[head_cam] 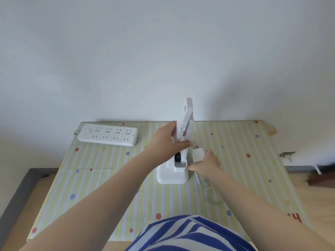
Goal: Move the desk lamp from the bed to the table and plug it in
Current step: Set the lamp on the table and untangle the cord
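Desk lamp [174, 171]: white plastic, folded arm upright, square base on striped table [108, 169]
Left hand [167, 142]: gripping lamp arm
Right hand [206, 163]: holding white plug adapter [198, 153] beside lamp
Power strip [107, 134]: left of lamp

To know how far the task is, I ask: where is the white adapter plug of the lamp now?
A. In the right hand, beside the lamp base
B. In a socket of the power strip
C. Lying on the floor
A: the right hand grips the adapter plug next to the lamp base; the power strip has nothing plugged in.
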